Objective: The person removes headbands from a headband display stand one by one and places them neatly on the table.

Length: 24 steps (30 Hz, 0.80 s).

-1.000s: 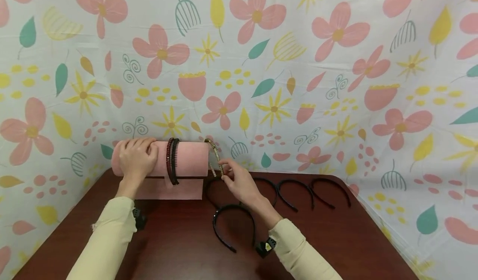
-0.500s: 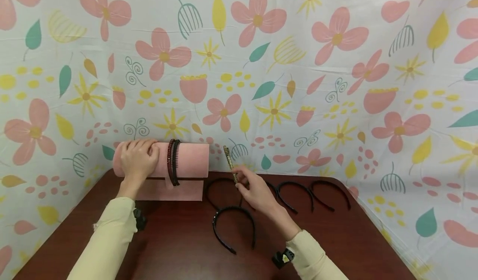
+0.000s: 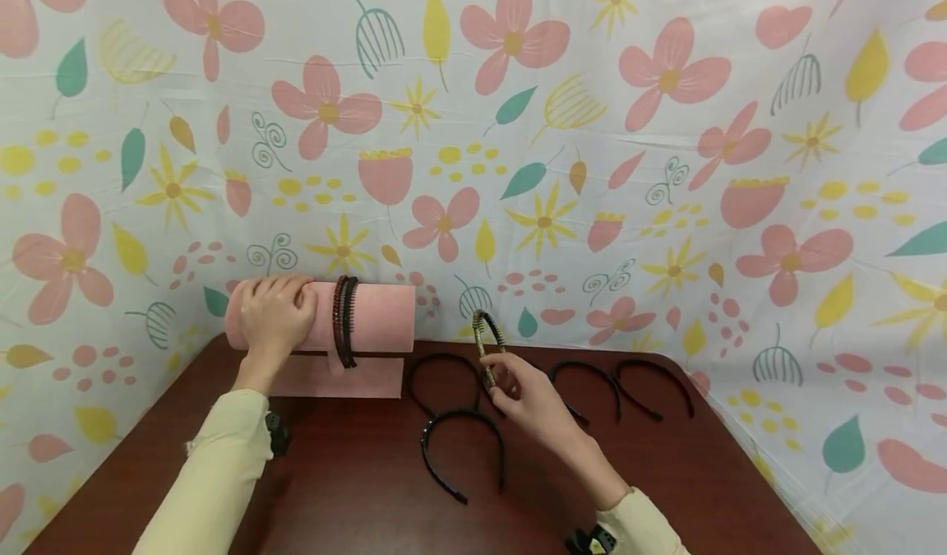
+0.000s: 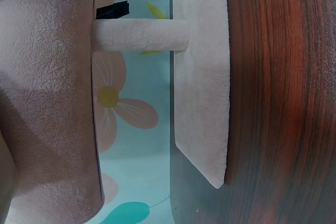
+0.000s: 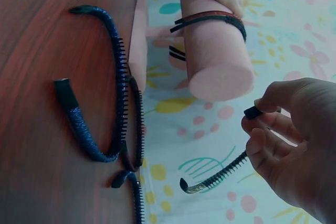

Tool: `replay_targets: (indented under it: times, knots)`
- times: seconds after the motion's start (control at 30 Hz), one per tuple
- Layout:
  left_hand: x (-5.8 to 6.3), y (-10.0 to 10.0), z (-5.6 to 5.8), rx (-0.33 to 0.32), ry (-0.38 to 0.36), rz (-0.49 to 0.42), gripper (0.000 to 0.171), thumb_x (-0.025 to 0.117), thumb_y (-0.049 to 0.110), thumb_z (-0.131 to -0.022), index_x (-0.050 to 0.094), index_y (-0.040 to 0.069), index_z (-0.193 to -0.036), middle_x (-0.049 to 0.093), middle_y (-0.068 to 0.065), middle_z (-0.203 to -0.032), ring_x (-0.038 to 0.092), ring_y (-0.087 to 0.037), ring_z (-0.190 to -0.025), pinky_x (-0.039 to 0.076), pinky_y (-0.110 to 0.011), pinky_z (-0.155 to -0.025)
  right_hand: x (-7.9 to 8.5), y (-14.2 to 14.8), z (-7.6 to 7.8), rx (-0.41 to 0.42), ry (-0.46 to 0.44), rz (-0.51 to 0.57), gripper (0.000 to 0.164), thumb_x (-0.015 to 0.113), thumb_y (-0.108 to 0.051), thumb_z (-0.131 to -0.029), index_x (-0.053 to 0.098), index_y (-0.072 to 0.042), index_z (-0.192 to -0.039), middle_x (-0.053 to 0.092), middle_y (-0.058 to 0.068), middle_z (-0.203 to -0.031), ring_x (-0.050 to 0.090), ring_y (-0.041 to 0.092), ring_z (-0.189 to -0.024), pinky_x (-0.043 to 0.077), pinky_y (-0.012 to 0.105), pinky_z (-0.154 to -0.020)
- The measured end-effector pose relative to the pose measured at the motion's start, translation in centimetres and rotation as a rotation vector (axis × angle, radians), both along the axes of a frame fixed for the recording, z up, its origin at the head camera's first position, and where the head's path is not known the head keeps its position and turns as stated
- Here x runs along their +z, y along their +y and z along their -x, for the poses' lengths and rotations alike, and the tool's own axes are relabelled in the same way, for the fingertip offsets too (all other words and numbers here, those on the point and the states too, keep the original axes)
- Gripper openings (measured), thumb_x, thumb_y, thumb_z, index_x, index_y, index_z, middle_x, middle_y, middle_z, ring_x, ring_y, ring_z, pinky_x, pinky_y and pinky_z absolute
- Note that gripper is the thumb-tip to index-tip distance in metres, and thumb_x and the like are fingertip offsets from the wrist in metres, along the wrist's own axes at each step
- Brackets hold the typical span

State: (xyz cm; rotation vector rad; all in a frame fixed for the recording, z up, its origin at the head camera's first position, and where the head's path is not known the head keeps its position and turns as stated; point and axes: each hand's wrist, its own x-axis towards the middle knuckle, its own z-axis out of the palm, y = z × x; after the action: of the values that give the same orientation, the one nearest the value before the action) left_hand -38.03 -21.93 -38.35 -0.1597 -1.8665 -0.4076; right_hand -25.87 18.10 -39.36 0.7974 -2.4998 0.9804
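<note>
My left hand (image 3: 277, 316) grips the left end of a pink plush headband stand (image 3: 385, 316), its fingers over the top of the roll. Two headbands (image 3: 344, 321), one reddish and one dark with comb teeth, sit side by side around the roll. To the right of the stand, my right hand (image 3: 536, 399) pinches a gold glittery headband (image 3: 479, 337) near one end, held above the table. The right wrist view shows the dark tip between thumb and finger, with the other toothed arm of the gold headband (image 5: 202, 186) hanging free. Little of the left hand shows in the left wrist view.
Several dark headbands lie on the dark wooden table (image 3: 355, 473): a front one (image 3: 425, 448), one behind it (image 3: 444, 358), and others to the right (image 3: 654, 364). A flower-printed cloth (image 3: 473, 127) hangs behind the table.
My right hand has drawn the gold headband away from the stand's right end, rightward and lower, turning it. My left hand stays on the stand.
</note>
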Motion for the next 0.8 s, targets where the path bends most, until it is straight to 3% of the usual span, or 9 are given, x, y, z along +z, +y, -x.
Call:
replay_targets:
  times: [0.47, 0.6, 0.8]
  knots:
    - [-0.1, 0.0, 0.0, -0.006, -0.014, -0.009, 0.034, 0.049, 0.026, -0.090, 0.077, 0.007, -0.093, 0.076, -0.013, -0.096, 0.067, -0.036, -0.093, 0.042, -0.053, -0.098, -1.7, 2.8, -1.9, -0.037, -0.162, -0.062, 0.048, 0.067, -0.002, -0.089, 0.058, -0.021, -0.133, 0.062, -0.007, -0.102, 0.056, 0.003, -0.080, 0.049, 0.023, -0.066]
    - [-0.1, 0.1, -0.1, -0.008, -0.025, -0.008, 0.034, 0.049, 0.026, -0.090, 0.077, 0.006, -0.093, 0.076, -0.014, -0.096, 0.067, -0.037, -0.093, 0.042, -0.053, -0.099, -2.2, 3.4, -2.2, -0.052, -0.212, -0.097, 0.047, 0.067, -0.004, -0.089, 0.059, -0.020, -0.131, 0.064, -0.004, -0.102, 0.055, 0.003, -0.078, 0.048, 0.022, -0.065]
    - [-0.1, 0.2, 0.0, -0.005, -0.010, -0.012, 0.034, 0.048, 0.025, -0.090, 0.077, 0.007, -0.092, 0.076, -0.013, -0.096, 0.067, -0.036, -0.092, 0.043, -0.053, -0.098, -2.3, 3.9, -2.6, -0.014, -0.321, -0.129, 0.044, 0.063, -0.007, -0.092, 0.057, -0.018, -0.134, 0.062, -0.004, -0.102, 0.055, 0.005, -0.081, 0.048, 0.024, -0.067]
